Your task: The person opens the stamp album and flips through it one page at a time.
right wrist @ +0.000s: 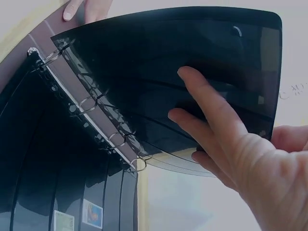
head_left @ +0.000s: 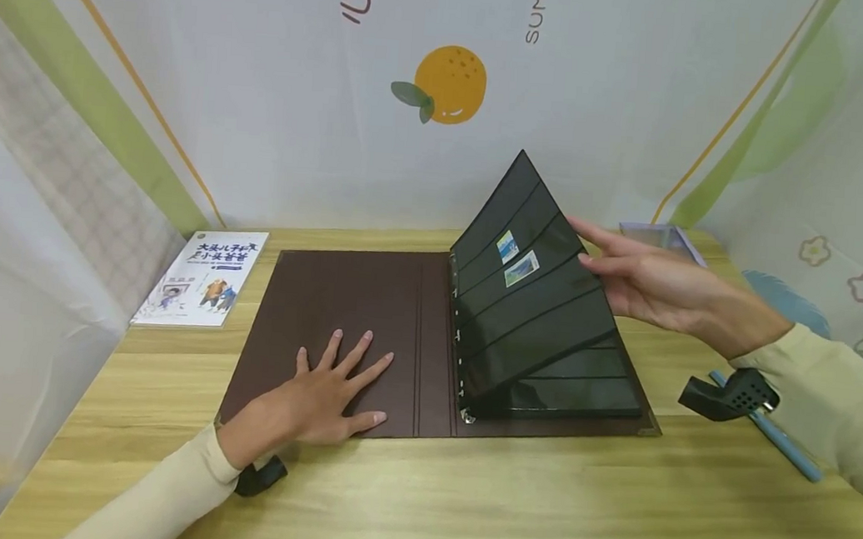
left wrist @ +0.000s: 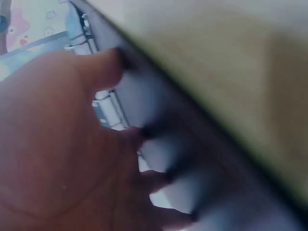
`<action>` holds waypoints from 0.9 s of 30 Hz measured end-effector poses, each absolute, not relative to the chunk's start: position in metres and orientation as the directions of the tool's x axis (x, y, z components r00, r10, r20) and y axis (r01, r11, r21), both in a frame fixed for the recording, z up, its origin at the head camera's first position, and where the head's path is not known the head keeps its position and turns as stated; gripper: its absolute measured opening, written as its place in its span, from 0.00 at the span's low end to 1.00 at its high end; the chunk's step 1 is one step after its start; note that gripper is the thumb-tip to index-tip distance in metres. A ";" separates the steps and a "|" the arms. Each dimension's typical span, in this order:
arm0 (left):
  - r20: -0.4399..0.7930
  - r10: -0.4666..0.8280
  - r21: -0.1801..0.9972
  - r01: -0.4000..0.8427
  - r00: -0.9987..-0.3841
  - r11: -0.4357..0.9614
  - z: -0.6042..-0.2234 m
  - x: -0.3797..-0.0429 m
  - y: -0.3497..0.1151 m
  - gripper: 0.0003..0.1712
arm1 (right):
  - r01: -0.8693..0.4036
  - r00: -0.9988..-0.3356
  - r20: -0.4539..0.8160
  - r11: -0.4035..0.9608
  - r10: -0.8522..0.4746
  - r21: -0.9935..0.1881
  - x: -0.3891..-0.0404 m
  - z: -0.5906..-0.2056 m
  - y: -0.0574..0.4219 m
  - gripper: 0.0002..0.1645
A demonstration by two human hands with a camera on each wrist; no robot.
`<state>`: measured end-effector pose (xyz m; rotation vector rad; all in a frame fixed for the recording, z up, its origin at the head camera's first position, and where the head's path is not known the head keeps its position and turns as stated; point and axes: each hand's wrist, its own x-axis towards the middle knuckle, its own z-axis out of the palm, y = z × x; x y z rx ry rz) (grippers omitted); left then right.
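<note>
A dark brown ring-bound stamp album (head_left: 347,297) lies opened on the wooden table. My left hand (head_left: 328,396) rests on its bare left cover, fingers spread and straight; the left wrist view shows the fingertips touching the cover, blurred. At the right, my right hand (head_left: 649,280) pinches the outer edge of a raised black album page (head_left: 542,302), with the thumb on one face and fingers (right wrist: 211,106) against the other. Two small stamps (head_left: 522,269) sit in strips on that page. More black pages lie beneath it. Metal rings (right wrist: 89,103) run along the spine.
A white booklet (head_left: 205,279) with printed figures lies at the table's left. Behind my right hand stands a pale purple-edged clear box (head_left: 663,234). A blue stick-like object (head_left: 787,445) lies under the right forearm. A printed curtain (head_left: 300,110) hangs along the back edge.
</note>
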<state>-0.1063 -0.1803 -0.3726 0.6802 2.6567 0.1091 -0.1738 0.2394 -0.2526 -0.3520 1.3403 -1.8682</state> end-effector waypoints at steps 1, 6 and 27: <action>-0.370 0.473 0.167 0.444 -0.800 0.880 -0.370 -0.107 -0.178 0.45 | 0.421 -0.645 -0.214 -0.108 -0.733 -0.901 -0.174 -0.252 0.238 0.45; -0.417 0.499 0.265 0.424 -0.760 0.866 -0.349 -0.112 -0.154 0.47 | 0.349 -0.689 -0.301 0.062 -0.659 -0.935 -0.173 -0.244 0.227 0.43; -0.049 0.643 0.851 0.305 -0.764 0.428 -0.289 -0.103 -0.041 0.41 | 0.318 -0.705 -0.436 0.300 -0.559 -0.899 -0.168 -0.212 0.172 0.45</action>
